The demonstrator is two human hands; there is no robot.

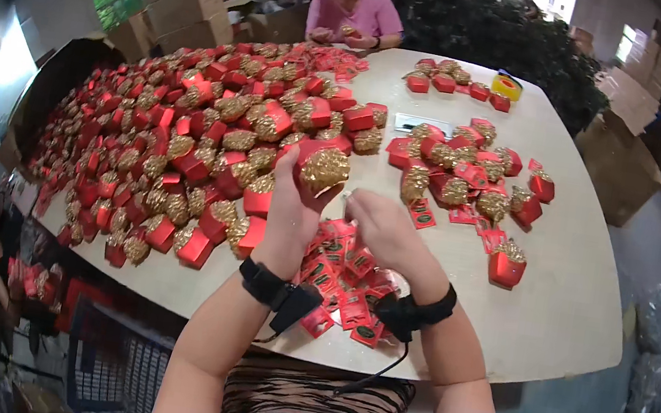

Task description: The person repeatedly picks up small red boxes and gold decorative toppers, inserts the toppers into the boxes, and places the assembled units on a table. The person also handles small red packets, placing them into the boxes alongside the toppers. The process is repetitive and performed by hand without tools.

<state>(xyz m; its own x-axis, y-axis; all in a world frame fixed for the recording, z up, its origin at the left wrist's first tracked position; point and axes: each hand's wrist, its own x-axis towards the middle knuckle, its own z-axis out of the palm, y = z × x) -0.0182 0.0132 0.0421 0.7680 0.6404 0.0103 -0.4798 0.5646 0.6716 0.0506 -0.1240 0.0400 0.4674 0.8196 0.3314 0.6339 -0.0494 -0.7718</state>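
Note:
My left hand (295, 217) is wrapped round a red box-shaped ornament with a gold glittery top (326, 170), raised over the middle of the table. Just right of it, my right hand (382, 230) has its fingers pinched together; what they hold, if anything, is too small to make out. Below both hands lies a loose pile of small red printed tags (338, 269). To the left spreads a big heap of the same red and gold ornaments (186, 146). A smaller group of ornaments (459, 174) sits on the right, with several tags among them.
The pale table (552, 325) has a rounded right corner. One ornament (507, 265) stands apart near my right hand. Farther back are a yellow tape roll (507, 85) and a flat metallic piece (424, 125). A person in pink (358, 10) works across the table. A blue plastic crate (114, 366) stands below left.

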